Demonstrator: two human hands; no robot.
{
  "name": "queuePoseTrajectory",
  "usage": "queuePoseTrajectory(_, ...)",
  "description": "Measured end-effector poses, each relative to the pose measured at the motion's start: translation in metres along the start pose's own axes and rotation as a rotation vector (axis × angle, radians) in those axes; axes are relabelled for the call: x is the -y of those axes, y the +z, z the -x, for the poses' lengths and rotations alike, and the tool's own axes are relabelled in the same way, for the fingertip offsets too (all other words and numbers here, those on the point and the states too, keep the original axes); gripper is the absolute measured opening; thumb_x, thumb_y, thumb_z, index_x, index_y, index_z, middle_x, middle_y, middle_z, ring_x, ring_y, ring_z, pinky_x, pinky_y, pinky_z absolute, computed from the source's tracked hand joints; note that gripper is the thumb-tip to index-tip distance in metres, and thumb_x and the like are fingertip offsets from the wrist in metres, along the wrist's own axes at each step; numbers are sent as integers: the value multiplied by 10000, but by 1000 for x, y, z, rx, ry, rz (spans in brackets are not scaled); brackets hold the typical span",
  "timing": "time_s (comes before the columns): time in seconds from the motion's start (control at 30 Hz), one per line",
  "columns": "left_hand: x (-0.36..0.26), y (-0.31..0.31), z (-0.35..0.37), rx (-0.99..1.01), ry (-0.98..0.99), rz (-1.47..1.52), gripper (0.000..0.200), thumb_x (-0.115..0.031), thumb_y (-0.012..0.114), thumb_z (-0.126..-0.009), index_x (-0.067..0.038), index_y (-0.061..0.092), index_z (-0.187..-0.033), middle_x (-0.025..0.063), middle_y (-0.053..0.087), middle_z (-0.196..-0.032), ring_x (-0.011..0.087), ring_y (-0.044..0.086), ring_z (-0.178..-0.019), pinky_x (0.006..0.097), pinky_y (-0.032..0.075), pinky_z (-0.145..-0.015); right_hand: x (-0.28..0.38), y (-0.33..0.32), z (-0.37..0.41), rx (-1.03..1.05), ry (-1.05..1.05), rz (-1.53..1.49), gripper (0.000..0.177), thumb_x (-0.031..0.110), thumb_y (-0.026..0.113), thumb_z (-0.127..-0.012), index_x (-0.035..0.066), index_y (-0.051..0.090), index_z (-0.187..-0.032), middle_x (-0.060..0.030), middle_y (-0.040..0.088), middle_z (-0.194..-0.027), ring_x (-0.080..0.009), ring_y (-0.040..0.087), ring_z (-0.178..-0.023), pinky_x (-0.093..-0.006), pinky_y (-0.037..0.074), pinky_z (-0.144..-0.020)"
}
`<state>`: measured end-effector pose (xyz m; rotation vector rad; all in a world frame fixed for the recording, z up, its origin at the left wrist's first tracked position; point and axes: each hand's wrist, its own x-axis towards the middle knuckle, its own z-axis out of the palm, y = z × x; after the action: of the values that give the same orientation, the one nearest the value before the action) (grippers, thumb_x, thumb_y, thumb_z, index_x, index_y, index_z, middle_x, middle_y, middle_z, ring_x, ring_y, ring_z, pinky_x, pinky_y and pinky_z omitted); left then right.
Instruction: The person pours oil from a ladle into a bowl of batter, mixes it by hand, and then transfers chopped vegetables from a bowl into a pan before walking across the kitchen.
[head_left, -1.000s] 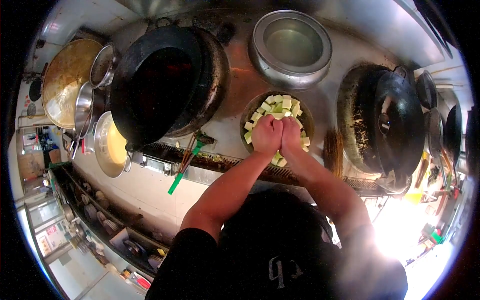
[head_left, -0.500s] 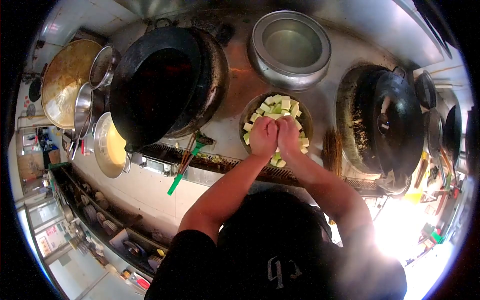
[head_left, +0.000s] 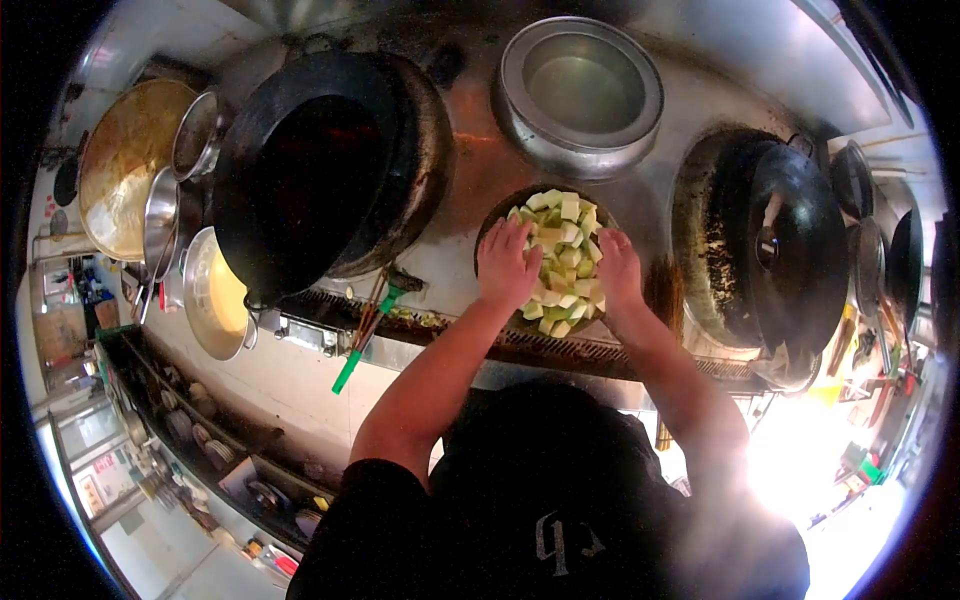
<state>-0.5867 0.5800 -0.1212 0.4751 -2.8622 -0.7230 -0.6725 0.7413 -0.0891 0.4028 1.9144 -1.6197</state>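
A dark round bowl [head_left: 488,214] on the metal counter is heaped with pale green-white vegetable cubes [head_left: 566,262], some showing greener sides. My left hand [head_left: 507,262] lies over the left side of the heap, palm down, with its fingers stretched apart. On the opposite side, at the bowl's right edge, is my right hand [head_left: 618,268], its fingers extended and a little curved. The cubes show between the two hands. Whether either hand touches the bowl's rim is hidden beneath the fingers.
Behind the bowl stands a metal pot [head_left: 582,85] of liquid. Black woks sit left [head_left: 310,190] and right [head_left: 795,240]. A green-handled brush [head_left: 365,335] lies front left, a bristle whisk [head_left: 664,305] right of the bowl. A pan of yellow liquid [head_left: 220,295] stands farther left.
My hands, closed together above the cubes before, have parted to the two sides of the bowl with their fingers opened. More cubes show in the middle.
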Motion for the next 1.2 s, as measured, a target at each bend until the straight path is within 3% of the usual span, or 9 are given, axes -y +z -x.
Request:
queuePoseTrajectory(0.07, -2, 1, -14, 18, -43, 79, 430, -273, 522, -850, -80, 468, -1231, 144, 454, -1281, 323, 388, -1208, 416, 324, -992, -18, -6, -32, -68, -326, 238, 297, 273, 509, -889, 47, 567, -1072, -33, 578, -935, -159, 511, -869, -301, 402, -806)
queuePoseTrajectory(0.17, -13, -5, -49, 164, -140, 208, 442, -304, 513, -849, -89, 469, -1233, 134, 474, -1251, 321, 424, -1168, 428, 351, -960, -11, 3, -60, -37, -257, 254, 403, 336, 475, -865, 13, 547, -1094, -162, 613, -961, -305, 593, -879, -391, 436, -801)
queuePoseTrajectory(0.2, -16, -4, -59, 291, -195, 257, 445, -327, 502, -851, -101, 473, -1233, 125, 479, -1239, 320, 441, -1145, 436, 368, -939, -8, 8, -68, -38, -257, 254, 403, 336, 475, -865, 13, 547, -1094, -162, 613, -961, -305, 593, -879, -391, 436, -801)
queuePoseTrajectory(0.4, -22, 17, -73, 247, -177, 21, 412, -378, 460, -879, -123, 511, -1199, 178, 534, -1097, 345, 519, -1017, 451, 426, -861, -2, 35, -89, -74, -159, 452, 487, 437, 463, -831, 21, 568, -1063, -181, 618, -1011, -355, 575, -981, -423, 424, -856)
queuePoseTrajectory(0.47, -20, 20, -77, 244, -219, 61, 389, -372, 458, -882, -127, 524, -1176, 175, 537, -1090, 346, 522, -1010, 449, 428, -855, 1, 37, -90, -104, -122, 479, 412, 372, 542, -813, 13, 569, -1015, -149, 629, -935, -245, 596, -898, -332, 427, -786)
queuePoseTrajectory(0.8, -15, 25, -81, 160, -200, 311, 281, -313, 459, -878, -123, 539, -1069, 130, 560, -1036, 342, 549, -929, 433, 451, -787, -15, 52, -83, -145, -296, 392, 328, 281, 555, -817, -2, 535, -980, -189, 610, -887, -309, 600, -832, -373, 453, -751)
queuePoseTrajectory(0.87, -15, 34, -79, 77, -124, 344, 279, -308, 456, -879, -122, 536, -1071, 133, 563, -1037, 346, 550, -919, 438, 451, -782, -28, 60, -87, -119, -331, 39, 188, 168, 493, -873, 35, 521, -1003, -65, 558, -867, -142, 529, -808, -268, 432, -729)
queuePoseTrajectory(0.97, -18, 39, -77, -13, -85, 395, 273, -296, 453, -881, -120, 536, -1072, 141, 569, -1029, 349, 549, -912, 441, 449, -777, -20, 66, -83, 26, -330, -253, 144, 132, 455, -894, 31, 524, -969, -38, 555, -886, -114, 515, -815, -242, 432, -723)
queuePoseTrajectory(1.2, -43, 14, -74, -120, -248, 559, 255, -279, 470, -861, -77, 585, -965, 163, 599, -923, 355, 566, -841, 427, 450, -739, 2, 68, -63, -46, -199, -325, 151, 147, 462, -883, 33, 524, -959, -46, 548, -856, -126, 515, -785, -260, 445, -685)
